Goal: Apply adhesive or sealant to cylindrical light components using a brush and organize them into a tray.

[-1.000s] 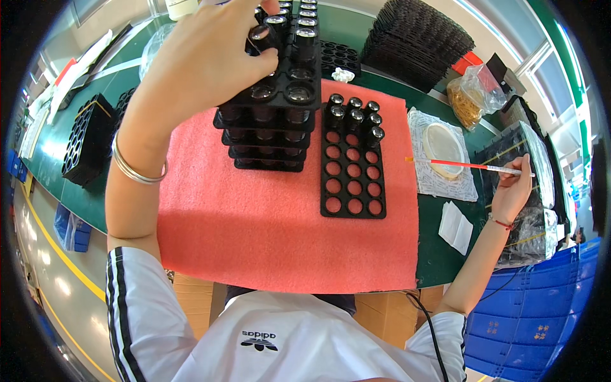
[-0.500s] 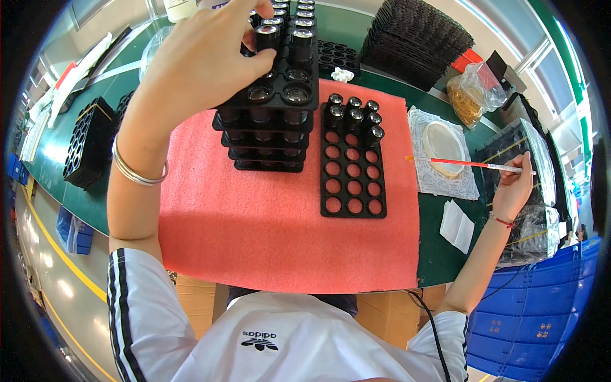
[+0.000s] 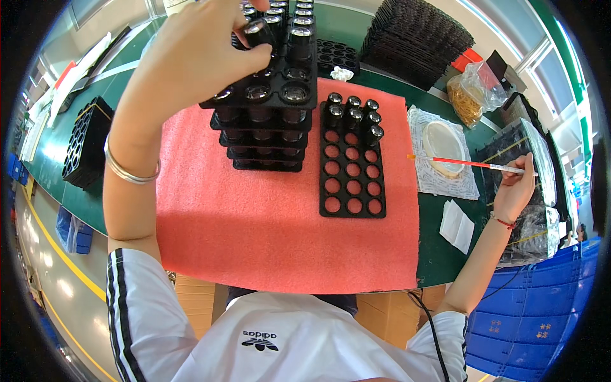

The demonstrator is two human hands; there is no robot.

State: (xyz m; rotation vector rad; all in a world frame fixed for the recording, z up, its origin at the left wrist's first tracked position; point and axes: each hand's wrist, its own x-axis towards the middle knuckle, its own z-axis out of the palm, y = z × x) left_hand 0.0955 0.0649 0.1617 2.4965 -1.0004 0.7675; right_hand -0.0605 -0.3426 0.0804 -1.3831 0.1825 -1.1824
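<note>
My left hand (image 3: 191, 60) is closed round a black cylinder with a shiny glassy top (image 3: 257, 32), tilted above a stack of black trays (image 3: 267, 118). More such cylinders stand in the stack's top tray, mostly toward its far end. On the pink mat lies a flat black tray with round holes (image 3: 342, 178); several upright cylinders (image 3: 354, 116) fill its far end, and pink shows through the other holes. Off to the right, my right hand (image 3: 514, 191) grips a thin red paintbrush (image 3: 455, 162). Its yellowish tip points left, over the mat's right edge.
The pink mat (image 3: 286, 239) covers the green table's middle. Beside it are a round pale disc (image 3: 443, 148) on a patterned cloth and a folded white paper (image 3: 457, 226). Farther back stand a tall black tray stack (image 3: 414, 41) and a bag of rubber bands (image 3: 471, 102).
The cylinder in my left hand has gone from nearly upright to tilted, and shifted slightly left with the hand. My right hand and the paintbrush have barely moved.
</note>
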